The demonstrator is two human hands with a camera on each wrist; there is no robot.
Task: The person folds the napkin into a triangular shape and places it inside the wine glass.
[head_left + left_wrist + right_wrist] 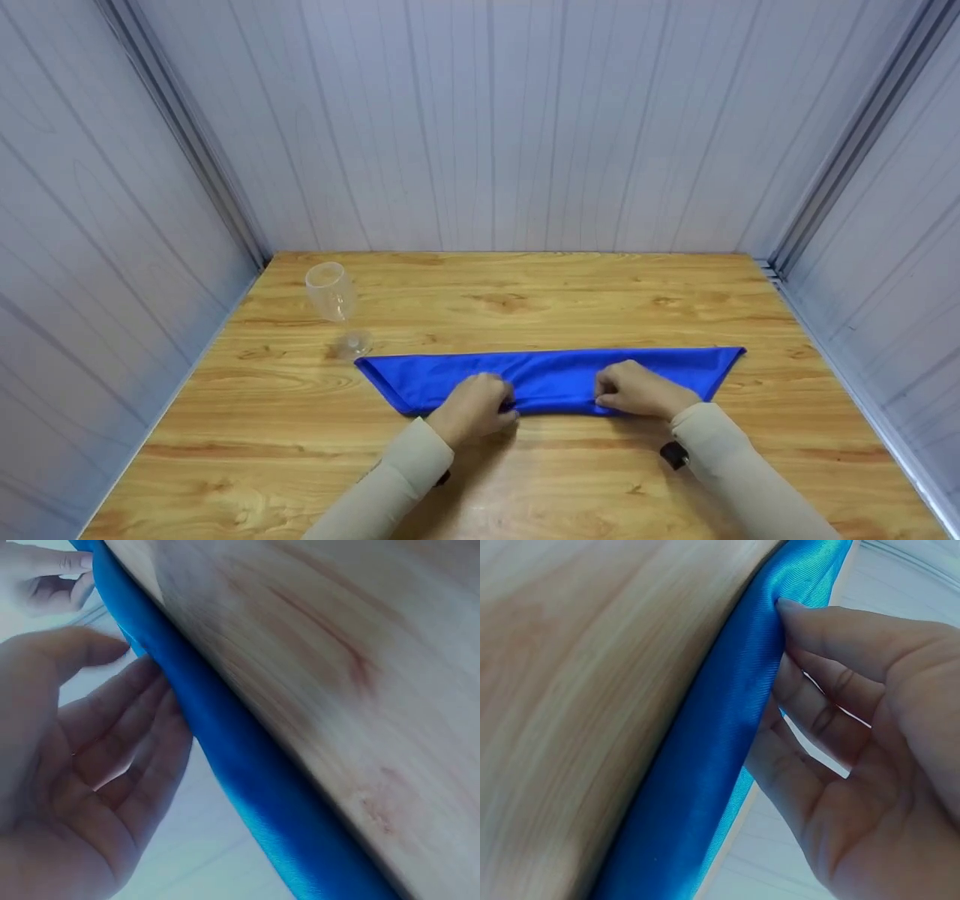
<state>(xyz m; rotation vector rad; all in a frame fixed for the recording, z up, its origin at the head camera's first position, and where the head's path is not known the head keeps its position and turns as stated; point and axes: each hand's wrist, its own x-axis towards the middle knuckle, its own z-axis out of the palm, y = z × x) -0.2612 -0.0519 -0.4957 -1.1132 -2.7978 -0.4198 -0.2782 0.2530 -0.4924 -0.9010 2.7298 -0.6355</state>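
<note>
A shiny blue cloth (pixel 555 379), folded into a long band with slanted ends, lies across the wooden table. My left hand (pixel 472 409) is at its near edge, left of the middle. In the left wrist view, the fingertips and thumb of that hand (pixel 97 742) meet at the rolled blue edge (pixel 225 735). Farther right, my right hand (pixel 641 388) pinches the same near edge. The right wrist view shows its thumb (pixel 832 630) pressing on the fold (pixel 712 705), with the fingers behind the cloth and partly hidden.
A clear stemmed glass (pixel 330 292) stands at the back left, its foot close to the cloth's left corner. The wood-grain table (pixel 495 307) is bounded by white panel walls (pixel 487 127) at the back and both sides.
</note>
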